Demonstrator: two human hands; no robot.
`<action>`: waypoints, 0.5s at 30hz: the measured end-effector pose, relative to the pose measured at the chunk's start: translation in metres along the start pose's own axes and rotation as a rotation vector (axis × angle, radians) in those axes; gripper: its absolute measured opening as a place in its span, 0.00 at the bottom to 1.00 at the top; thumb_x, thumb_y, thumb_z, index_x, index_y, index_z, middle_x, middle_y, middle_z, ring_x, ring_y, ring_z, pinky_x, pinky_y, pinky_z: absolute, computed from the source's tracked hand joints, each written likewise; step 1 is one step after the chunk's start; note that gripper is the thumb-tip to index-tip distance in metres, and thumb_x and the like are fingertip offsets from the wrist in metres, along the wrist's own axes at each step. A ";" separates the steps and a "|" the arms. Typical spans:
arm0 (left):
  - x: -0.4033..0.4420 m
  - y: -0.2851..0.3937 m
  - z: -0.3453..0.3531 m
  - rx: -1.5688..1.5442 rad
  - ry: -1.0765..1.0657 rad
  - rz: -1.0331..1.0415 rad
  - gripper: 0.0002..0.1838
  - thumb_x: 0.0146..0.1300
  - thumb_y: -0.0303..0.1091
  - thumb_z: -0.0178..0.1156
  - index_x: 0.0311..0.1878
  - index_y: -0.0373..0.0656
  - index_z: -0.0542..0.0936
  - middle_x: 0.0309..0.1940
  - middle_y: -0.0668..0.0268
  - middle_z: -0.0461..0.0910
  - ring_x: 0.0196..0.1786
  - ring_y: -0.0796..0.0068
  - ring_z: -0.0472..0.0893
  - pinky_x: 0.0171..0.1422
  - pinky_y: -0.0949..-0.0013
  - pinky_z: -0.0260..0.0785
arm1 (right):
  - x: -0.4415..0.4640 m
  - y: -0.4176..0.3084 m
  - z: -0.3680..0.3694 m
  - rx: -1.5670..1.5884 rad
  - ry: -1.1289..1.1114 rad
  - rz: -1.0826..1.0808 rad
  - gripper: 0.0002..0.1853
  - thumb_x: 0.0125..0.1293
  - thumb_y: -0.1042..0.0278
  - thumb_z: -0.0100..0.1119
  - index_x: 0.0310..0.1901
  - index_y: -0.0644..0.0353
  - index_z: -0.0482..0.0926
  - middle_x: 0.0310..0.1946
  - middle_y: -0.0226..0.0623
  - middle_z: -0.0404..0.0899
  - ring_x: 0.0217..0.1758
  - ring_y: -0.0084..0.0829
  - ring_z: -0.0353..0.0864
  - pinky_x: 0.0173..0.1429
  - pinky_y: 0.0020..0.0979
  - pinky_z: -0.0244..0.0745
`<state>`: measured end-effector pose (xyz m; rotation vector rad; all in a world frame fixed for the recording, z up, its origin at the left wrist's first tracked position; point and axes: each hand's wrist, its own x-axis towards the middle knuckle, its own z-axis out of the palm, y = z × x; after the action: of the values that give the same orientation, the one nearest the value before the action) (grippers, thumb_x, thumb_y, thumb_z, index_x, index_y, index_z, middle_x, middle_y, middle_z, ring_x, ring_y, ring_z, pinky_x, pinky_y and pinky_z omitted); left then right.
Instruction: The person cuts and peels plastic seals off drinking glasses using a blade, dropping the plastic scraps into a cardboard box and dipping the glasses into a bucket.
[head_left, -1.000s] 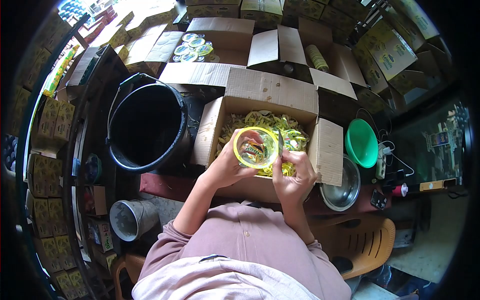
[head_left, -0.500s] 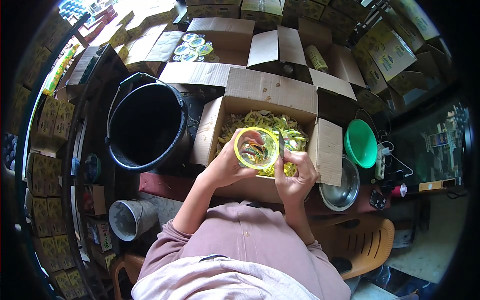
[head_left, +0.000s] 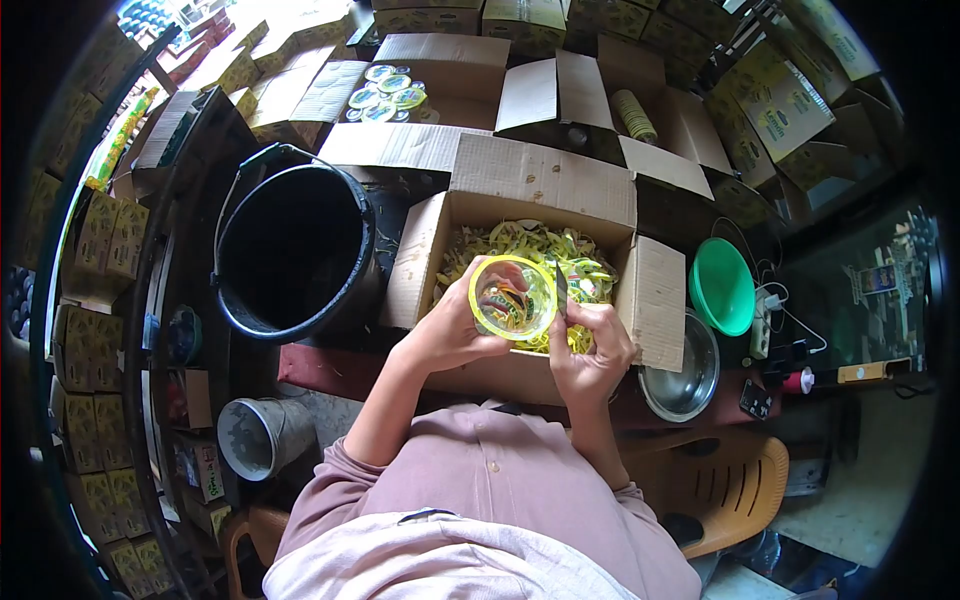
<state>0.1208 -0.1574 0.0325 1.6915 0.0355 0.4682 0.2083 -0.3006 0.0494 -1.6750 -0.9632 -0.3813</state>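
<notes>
My left hand [head_left: 450,330] is wrapped round a clear plastic cup [head_left: 490,327] with a yellow rim, its open mouth facing me. Printed colours show through the cup's wall. At the cup's right edge, my right hand [head_left: 592,352] pinches a dark, thin blade [head_left: 561,284], which looks like a knife; its handle is hidden by the fingers. The blade lies close against the yellow rim. Both hands are above a cardboard box [head_left: 545,192] filled with yellow-green plastic strips [head_left: 590,275].
A large black bucket [head_left: 365,235] stands left of the box, with a smaller grey bucket [head_left: 275,440] below. On the right are a green bowl [head_left: 722,287] and a metal bowl [head_left: 690,385]. Behind, open cartons hold round lids [head_left: 380,100] and stacked cups [head_left: 633,116].
The cup has turned slightly in my left hand, so its print shows differently. The blade tip has shifted a little toward the far side along the rim. Everything else looks the same.
</notes>
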 end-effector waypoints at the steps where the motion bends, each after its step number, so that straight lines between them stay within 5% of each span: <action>1: 0.000 0.000 0.000 -0.008 -0.001 -0.008 0.34 0.39 0.27 0.66 0.53 0.37 0.64 0.44 0.61 0.69 0.50 0.68 0.74 0.57 0.67 0.65 | 0.001 -0.001 0.000 -0.008 0.001 -0.004 0.10 0.44 0.84 0.63 0.31 0.63 0.78 0.26 0.38 0.78 0.30 0.31 0.80 0.35 0.27 0.74; 15: 0.001 -0.001 0.007 0.060 0.045 0.007 0.37 0.38 0.31 0.70 0.53 0.36 0.64 0.43 0.63 0.69 0.47 0.72 0.74 0.54 0.71 0.67 | 0.003 0.005 0.001 0.060 -0.003 0.072 0.10 0.44 0.84 0.63 0.32 0.63 0.78 0.24 0.37 0.77 0.27 0.29 0.79 0.33 0.26 0.73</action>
<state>0.1244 -0.1640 0.0315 1.7406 0.0777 0.5152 0.2140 -0.2991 0.0475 -1.6509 -0.9049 -0.2991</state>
